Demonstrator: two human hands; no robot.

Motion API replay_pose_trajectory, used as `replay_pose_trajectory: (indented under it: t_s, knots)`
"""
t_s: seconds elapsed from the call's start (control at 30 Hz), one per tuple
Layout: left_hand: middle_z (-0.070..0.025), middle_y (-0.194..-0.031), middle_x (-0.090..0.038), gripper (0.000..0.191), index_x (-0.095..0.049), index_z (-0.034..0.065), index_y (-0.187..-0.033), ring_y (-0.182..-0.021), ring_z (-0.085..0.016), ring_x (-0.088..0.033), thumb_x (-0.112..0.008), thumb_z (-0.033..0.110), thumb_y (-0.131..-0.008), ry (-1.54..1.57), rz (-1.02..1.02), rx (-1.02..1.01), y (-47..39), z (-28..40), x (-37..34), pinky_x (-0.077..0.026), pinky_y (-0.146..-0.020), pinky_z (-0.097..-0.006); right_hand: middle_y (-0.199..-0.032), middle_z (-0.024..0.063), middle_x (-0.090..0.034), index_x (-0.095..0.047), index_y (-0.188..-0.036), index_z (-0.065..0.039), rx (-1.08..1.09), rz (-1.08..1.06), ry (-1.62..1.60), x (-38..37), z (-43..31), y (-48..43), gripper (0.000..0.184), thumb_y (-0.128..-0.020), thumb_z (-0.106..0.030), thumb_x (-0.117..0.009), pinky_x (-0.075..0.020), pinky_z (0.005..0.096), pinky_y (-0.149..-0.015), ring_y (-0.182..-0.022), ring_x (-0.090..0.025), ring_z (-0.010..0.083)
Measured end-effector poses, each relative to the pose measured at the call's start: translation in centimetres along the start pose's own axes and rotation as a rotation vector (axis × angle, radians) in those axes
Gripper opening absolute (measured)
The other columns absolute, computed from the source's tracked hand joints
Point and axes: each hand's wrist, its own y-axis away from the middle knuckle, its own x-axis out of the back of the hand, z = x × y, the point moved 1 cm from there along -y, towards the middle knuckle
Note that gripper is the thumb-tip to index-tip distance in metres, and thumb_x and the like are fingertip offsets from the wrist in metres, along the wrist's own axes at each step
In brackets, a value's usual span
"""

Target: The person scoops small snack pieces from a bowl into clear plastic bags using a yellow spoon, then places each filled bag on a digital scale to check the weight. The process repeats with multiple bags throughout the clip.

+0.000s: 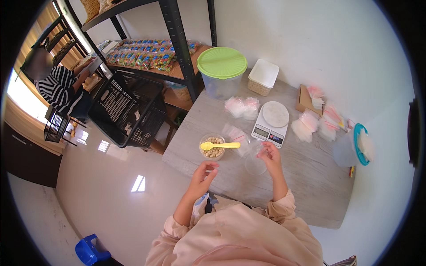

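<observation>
My right hand [271, 158] pinches a small clear plastic bag [256, 148] above a round clear lid [255, 166] on the table. Fingers curled apart, my left hand [203, 178] holds nothing, just below a round tub of pale round pieces [213, 154]. Across that tub lies a yellow plastic spoon [221, 145]. Clear bags with red seal lines [238, 136] lie between the tub and a white digital kitchen scale [271, 123], whose round platform bears nothing. Another pile of small bags [242, 107] lies left of the scale.
A green-lidded container [222, 63], a white tub [263, 76], an open cardboard box [304, 98], more bags [305, 125] and a teal-rimmed container [349, 148] stand around the table. At left are a black crate [128, 109], shelves with colourful packets [146, 55] and a seated person.
</observation>
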Motion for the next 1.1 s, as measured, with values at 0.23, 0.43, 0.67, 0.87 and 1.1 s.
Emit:
replay_pose_trajectory:
  t_s: [0.23, 0.43, 0.67, 0.87, 1.1]
  knots:
    - [-0.0045, -0.101, -0.058, 0.03, -0.052, 0.0022, -0.116, -0.092, -0.011, -0.054, -0.058, 0.003, -0.087, 0.076, -0.145, -0.019, -3.0, 2.7, -3.2, -0.046, -0.077, -0.0255, -0.076, 0.0, -0.052, -0.049, -0.113, -0.002, -0.059, -0.44, 0.01, -5.3, -6.8, 1.6, 0.039, -0.076, 0.005, -0.059, -0.0474, 0.0281, -0.072, -0.075, -0.057, 0.0113]
    - [-0.0025, -0.086, -0.061, 0.031, -0.053, 0.0018, -0.112, -0.08, -0.011, -0.059, -0.064, 0.001, -0.082, 0.246, -0.058, 0.067, -2.4, 1.7, -1.0, -0.048, -0.07, -0.0242, -0.079, 0.0019, -0.052, -0.049, -0.112, -0.002, 0.049, -0.437, 0.107, -7.6, -6.8, 1.4, 0.039, -0.075, 0.003, -0.062, -0.0467, 0.0276, -0.068, -0.07, -0.055, 0.0112]
    - [-0.0033, -0.077, -0.063, 0.029, -0.054, -0.0003, -0.101, -0.073, -0.01, -0.061, -0.069, -0.004, -0.076, 0.229, 0.185, 0.009, -2.0, 1.0, 1.9, -0.05, -0.068, -0.0227, -0.077, 0.0056, -0.059, -0.061, -0.091, -0.001, 0.481, -0.049, 0.481, -13.3, -6.3, 3.0, 0.02, -0.074, -0.004, -0.071, -0.047, 0.0266, -0.062, -0.069, -0.057, 0.0131]
    - [-0.0069, -0.079, -0.066, 0.03, -0.053, -0.0009, -0.097, -0.073, -0.01, -0.062, -0.073, 0.0, -0.074, 0.134, 0.178, -0.026, -1.8, 1.5, 4.0, -0.05, -0.067, -0.0212, -0.079, 0.0078, -0.065, -0.062, -0.089, 0.001, 0.237, -0.098, 0.196, -17.1, -4.3, 2.3, 0.017, -0.075, -0.004, -0.071, -0.0504, 0.0239, -0.063, -0.07, -0.064, 0.0124]
    - [-0.0076, -0.081, -0.066, 0.027, -0.054, -0.0004, -0.096, -0.073, -0.011, -0.063, -0.071, -0.001, -0.075, 0.216, 0.163, -0.007, -2.0, 1.7, 4.7, -0.05, -0.066, -0.0216, -0.08, 0.0079, -0.067, -0.063, -0.089, 0.003, 0.087, -0.072, 0.147, -17.2, -3.1, 1.5, 0.012, -0.079, -0.002, -0.066, -0.0518, 0.0241, -0.065, -0.072, -0.065, 0.0122]
